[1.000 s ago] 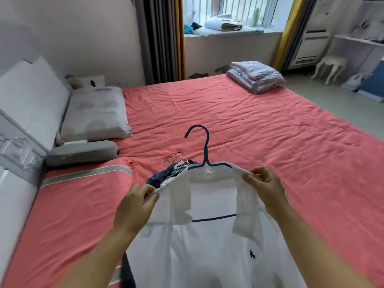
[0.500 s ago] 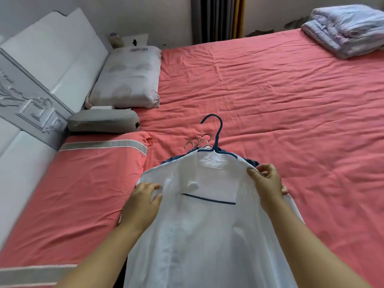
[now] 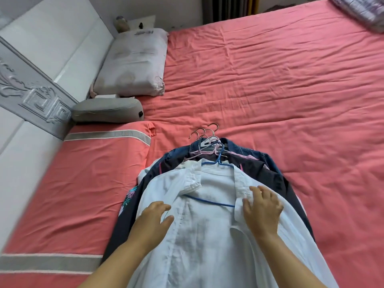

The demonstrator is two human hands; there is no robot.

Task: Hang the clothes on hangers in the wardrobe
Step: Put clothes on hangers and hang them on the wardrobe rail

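Note:
A white shirt [image 3: 207, 235] on a blue hanger [image 3: 216, 163] lies flat on top of a pile of hung clothes on the red bed [image 3: 270, 90]. Under it are a dark jacket [image 3: 270, 175] and a denim garment [image 3: 245, 147], with several metal hanger hooks [image 3: 204, 132] sticking out beyond them. My left hand [image 3: 152, 220] rests on the shirt's left front with fingers relaxed. On the right front panel lies my right hand [image 3: 261, 208], fingers spread over the placket. Neither hand grips the cloth. No wardrobe is in view.
A white pillow [image 3: 133, 63] and a grey pillow [image 3: 106, 110] lie by the headboard [image 3: 35, 94] at left. A red pillow with a grey stripe [image 3: 93, 173] sits beside the pile. A folded blanket [image 3: 361, 11] lies at the far right corner.
The shirt on its hanger came down from being held up and now lies on the pile. Both hands let go of its shoulders and rest flat on its front. The view tilted down.

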